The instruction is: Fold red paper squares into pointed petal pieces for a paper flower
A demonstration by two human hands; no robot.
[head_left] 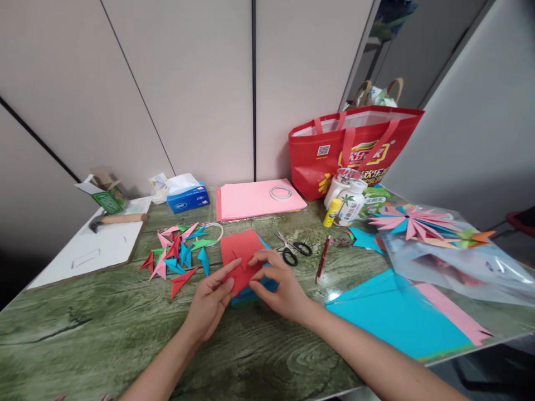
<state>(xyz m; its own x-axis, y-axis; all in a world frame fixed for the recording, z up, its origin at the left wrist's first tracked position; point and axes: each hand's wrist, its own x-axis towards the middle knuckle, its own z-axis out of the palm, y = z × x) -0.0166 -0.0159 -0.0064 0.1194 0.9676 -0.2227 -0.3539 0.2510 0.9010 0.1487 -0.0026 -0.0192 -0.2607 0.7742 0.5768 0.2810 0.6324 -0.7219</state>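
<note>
My left hand grips a piece of red paper by its left side, thumb in front and fingers along the edge. At its right edge, my right hand has its thumb and fingers curled in a pinch on the paper. Crease lines show on the red surface. Behind and beneath it lie more red paper and some blue paper, partly hidden by my hands. To the left is a loose pile of folded paper pieces in pink, red, blue and green.
Black-handled scissors and a dark red pen lie to the right. Farther back are pink sheets, a tissue box, a glue stick and a red bag. A hammer rests on a white board. Blue sheets lie front right.
</note>
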